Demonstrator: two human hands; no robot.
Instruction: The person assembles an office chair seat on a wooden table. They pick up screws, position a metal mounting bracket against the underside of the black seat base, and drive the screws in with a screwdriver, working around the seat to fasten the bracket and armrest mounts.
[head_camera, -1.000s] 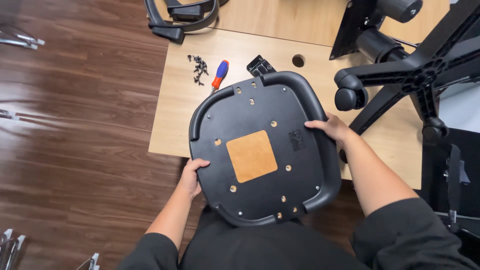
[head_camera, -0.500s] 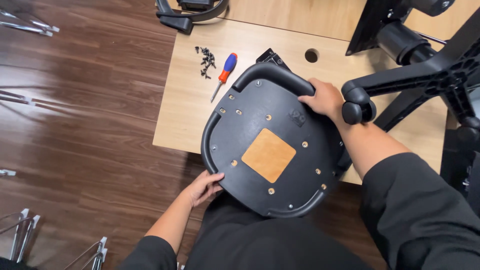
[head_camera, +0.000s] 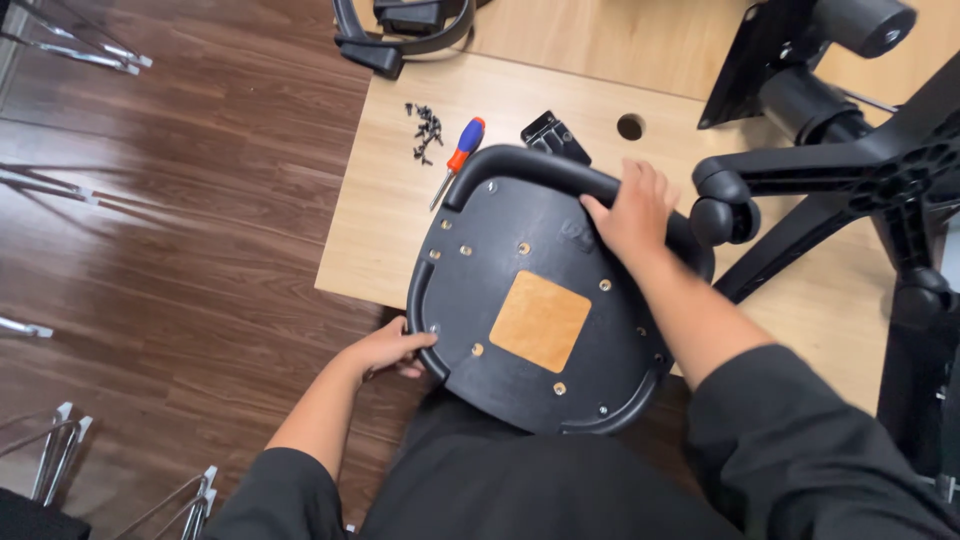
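A black chair seat pan lies upside down, partly on the light wooden table and partly over my lap. A brown square patch marks its middle, ringed by several brass screw holes. My left hand grips its near left rim. My right hand holds its far rim close to a black caster wheel.
A screwdriver with a red and blue handle and a pile of several black screws lie on the table beyond the seat, beside a small black bracket. A black star-shaped chair base fills the right. Dark wood floor lies left.
The seat has turned clockwise and shifted right. My right hand slid from the right edge up to the far rim; my left hand stayed on the near left rim.
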